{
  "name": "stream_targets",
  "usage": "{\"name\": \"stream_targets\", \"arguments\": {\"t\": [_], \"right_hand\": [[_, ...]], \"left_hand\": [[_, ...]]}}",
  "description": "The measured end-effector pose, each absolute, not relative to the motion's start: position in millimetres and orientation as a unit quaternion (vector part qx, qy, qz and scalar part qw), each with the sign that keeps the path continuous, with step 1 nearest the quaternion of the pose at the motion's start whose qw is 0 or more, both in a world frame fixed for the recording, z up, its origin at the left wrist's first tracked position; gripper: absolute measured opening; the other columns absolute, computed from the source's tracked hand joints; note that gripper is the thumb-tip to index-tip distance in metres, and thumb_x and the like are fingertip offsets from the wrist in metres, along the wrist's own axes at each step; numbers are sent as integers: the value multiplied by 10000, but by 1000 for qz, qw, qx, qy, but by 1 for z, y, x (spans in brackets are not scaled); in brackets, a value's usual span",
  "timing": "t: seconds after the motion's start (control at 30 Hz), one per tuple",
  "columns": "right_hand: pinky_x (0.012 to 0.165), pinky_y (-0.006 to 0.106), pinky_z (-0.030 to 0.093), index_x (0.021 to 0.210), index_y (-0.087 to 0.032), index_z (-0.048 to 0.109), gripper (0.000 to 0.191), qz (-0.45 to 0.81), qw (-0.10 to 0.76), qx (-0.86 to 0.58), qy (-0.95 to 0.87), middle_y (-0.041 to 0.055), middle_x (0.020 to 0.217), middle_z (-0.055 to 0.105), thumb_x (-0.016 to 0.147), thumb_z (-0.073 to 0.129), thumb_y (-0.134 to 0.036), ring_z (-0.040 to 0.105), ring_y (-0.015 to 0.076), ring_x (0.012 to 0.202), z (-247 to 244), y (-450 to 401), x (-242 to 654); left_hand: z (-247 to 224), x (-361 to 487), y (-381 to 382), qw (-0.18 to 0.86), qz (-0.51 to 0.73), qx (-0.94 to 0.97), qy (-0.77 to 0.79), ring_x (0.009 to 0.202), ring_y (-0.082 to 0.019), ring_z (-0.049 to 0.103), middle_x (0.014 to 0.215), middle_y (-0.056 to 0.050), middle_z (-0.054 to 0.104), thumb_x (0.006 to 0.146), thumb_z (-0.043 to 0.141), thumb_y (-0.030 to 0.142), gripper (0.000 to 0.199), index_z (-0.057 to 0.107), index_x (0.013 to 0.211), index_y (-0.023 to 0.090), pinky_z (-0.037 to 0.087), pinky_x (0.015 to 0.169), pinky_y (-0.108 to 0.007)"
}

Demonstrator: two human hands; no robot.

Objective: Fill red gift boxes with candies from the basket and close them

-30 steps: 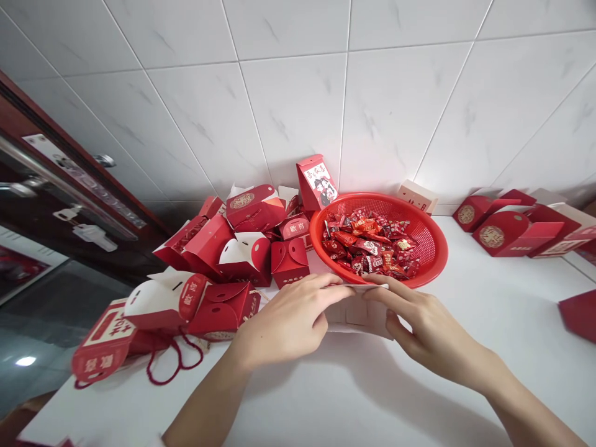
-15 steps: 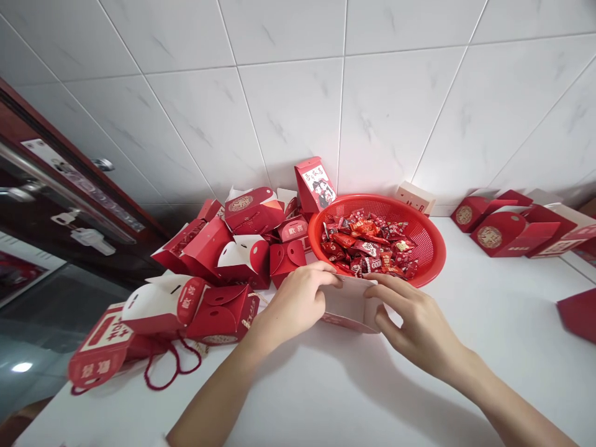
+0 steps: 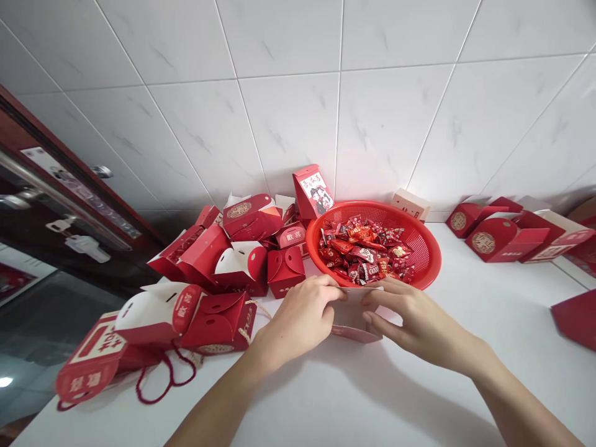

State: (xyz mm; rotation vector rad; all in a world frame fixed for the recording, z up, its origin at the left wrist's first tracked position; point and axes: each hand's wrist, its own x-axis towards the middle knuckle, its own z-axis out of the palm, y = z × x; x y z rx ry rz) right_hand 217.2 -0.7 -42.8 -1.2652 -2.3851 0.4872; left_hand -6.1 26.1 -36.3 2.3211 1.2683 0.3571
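Observation:
Between my hands stands a small paper candy box (image 3: 356,334), its top open and its pale inside showing. My left hand (image 3: 302,320) grips the box's left side, fingers bent over the upper edge. On the opposite side, my right hand (image 3: 414,316) pinches the right wall and flap between thumb and fingers. Just behind the box is a red plastic basket (image 3: 433,264) holding many wrapped candies (image 3: 365,251). The inside bottom of the box is partly hidden by its front wall and my fingers.
Folded red candy boxes (image 3: 286,270) are heaped at the left, some with cord handles (image 3: 167,379). More red boxes (image 3: 503,239) stand at the right by the tiled wall (image 3: 288,105). A cabinet door with keys (image 3: 86,245) is at far left.
Both hands stay on the box. My right fingers and thumb have drawn in toward the left, and the box's opening looks narrower. The whole view has shifted slightly.

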Motion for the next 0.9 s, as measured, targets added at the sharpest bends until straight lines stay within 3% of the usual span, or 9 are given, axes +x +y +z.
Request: {"name": "stream_targets", "arguments": {"t": [0.17,0.33,0.5,0.6,0.73,0.9], "right_hand": [[750,330,531,1003,-227,726,197,232,111,-429,-866,77,1003,713,1012,562,-336,663,222,901,-26,8,223],[847,334,573,1116,-227,751,296,337,71,-313,-885,78,1082,754,1020,547,-419,704,223,1000,-1,27,247],[929,387,591,1162,-233,757,394,308,222,-450,-808,80,1208,759,937,623,-528,703,289,1123,-7,72,291],[960,423,579,1203,-219,729,367,199,279,-593,-729,95,1247,743,953,552,-420,704,307,1120,-34,105,304],[1098,441,495,1400,-192,610,473,144,196,-659,-712,117,1440,636,950,467,-222,612,309,1306,-67,139,300],[1174,524,417,1553,-203,460,697,176,113,-630,-748,142,1579,494,876,623,-226,480,384,1436,-85,154,293]], "left_hand": [[-34,-9,19,238,105,852,454,1125,-213,669,1185,-13,727,792,426,-50,605,766,1146,305,518,1001,-328],[-33,-8,15,226,66,848,474,1109,-249,674,1179,-60,711,824,434,0,537,759,1165,259,537,958,-371],[-32,-7,14,227,67,849,472,1095,-276,680,1151,-76,711,854,445,53,490,762,1178,240,541,930,-391],[-32,-7,15,240,80,853,457,1053,-252,695,1147,-53,713,855,444,42,482,789,1106,266,538,908,-359],[-31,-7,16,253,101,850,450,1054,-251,710,1188,-59,701,920,460,104,401,807,1034,268,545,852,-324],[-26,-8,16,273,106,847,445,1076,-263,717,1297,-71,666,940,501,143,339,817,960,262,554,828,-313]]}}
